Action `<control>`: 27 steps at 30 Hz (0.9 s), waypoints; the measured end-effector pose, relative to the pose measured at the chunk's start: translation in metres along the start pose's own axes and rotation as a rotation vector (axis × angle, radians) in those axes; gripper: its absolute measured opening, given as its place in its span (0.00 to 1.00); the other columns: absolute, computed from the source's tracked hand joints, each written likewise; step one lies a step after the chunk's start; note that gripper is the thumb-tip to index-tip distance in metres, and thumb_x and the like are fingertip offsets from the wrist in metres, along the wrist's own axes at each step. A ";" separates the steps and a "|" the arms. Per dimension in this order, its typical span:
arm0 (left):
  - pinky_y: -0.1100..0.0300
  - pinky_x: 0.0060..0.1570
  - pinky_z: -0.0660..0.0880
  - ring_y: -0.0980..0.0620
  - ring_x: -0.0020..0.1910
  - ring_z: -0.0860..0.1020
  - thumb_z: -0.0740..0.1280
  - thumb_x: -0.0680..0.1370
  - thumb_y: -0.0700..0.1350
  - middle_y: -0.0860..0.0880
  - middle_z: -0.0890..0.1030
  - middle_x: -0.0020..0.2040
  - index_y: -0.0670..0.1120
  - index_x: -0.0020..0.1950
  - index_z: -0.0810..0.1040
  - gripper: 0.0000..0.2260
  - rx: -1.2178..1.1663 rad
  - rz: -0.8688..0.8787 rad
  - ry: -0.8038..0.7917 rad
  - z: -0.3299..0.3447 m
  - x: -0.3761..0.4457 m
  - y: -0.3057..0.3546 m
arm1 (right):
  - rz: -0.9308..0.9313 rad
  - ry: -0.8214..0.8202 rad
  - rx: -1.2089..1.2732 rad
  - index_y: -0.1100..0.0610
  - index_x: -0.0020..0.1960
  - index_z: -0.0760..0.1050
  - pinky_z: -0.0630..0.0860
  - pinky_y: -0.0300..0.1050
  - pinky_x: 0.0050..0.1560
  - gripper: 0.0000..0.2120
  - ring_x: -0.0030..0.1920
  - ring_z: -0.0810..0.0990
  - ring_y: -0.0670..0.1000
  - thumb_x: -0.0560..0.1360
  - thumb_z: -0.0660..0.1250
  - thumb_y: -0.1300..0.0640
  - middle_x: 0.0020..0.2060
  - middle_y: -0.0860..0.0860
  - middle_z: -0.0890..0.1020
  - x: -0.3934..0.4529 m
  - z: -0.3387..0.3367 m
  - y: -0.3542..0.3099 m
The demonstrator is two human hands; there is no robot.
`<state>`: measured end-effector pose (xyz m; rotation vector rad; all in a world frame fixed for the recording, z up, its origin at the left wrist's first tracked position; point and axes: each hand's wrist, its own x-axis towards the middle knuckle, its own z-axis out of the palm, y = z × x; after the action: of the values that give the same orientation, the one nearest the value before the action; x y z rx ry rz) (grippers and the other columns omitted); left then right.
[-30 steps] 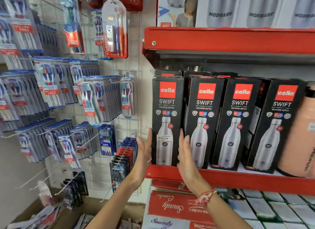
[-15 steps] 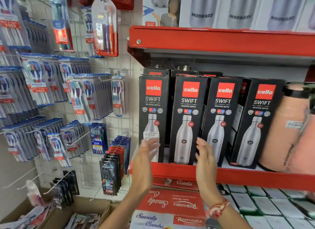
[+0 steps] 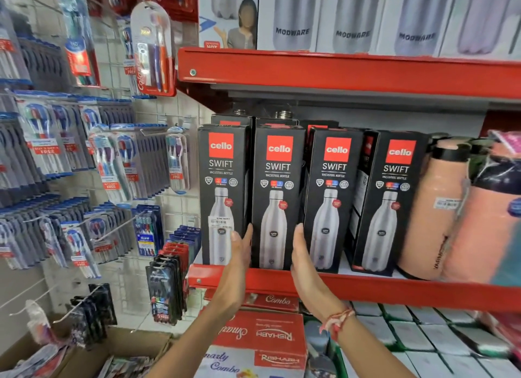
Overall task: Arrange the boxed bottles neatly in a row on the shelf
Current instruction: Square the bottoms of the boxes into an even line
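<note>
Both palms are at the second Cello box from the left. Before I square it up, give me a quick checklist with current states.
1. Left hand flat on the left side of the second black Cello Swift bottle box: ok.
2. Right hand flat on its right side: ok.
3. Box upright, base behind the red metal shelf lip: ok.
4. Snug against the leftmost black Cello box with the price sticker: ok.
5. Fourth black Cello box lined up with the row: not ok; it is turned, side panel showing, with a gap.
6. Depth of the back-row boxes: cannot tell.
</note>
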<state>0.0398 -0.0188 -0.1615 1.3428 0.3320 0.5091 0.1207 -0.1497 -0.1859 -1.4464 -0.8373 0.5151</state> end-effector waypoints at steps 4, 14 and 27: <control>0.47 0.76 0.48 0.45 0.77 0.53 0.41 0.58 0.79 0.45 0.56 0.78 0.68 0.69 0.57 0.41 -0.007 0.029 -0.045 0.001 -0.027 0.016 | 0.073 0.055 -0.052 0.34 0.74 0.37 0.40 0.51 0.76 0.36 0.72 0.40 0.34 0.70 0.42 0.24 0.70 0.28 0.40 -0.010 0.021 -0.046; 0.54 0.69 0.60 0.50 0.71 0.68 0.39 0.68 0.72 0.47 0.67 0.73 0.61 0.72 0.63 0.37 0.277 0.193 0.036 0.006 -0.050 0.023 | 0.067 0.050 0.003 0.37 0.76 0.42 0.47 0.56 0.78 0.45 0.78 0.47 0.48 0.64 0.49 0.21 0.79 0.43 0.47 -0.005 0.006 -0.051; 0.55 0.75 0.48 0.58 0.76 0.53 0.40 0.65 0.76 0.56 0.54 0.77 0.55 0.76 0.50 0.44 0.328 0.120 -0.111 0.097 -0.029 0.000 | 0.014 0.483 -0.048 0.49 0.78 0.53 0.52 0.47 0.73 0.29 0.77 0.55 0.47 0.80 0.51 0.40 0.77 0.44 0.58 -0.025 -0.068 -0.044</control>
<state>0.0642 -0.1150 -0.1437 1.7101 0.2509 0.4915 0.1489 -0.2168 -0.1419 -1.5355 -0.4562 0.1410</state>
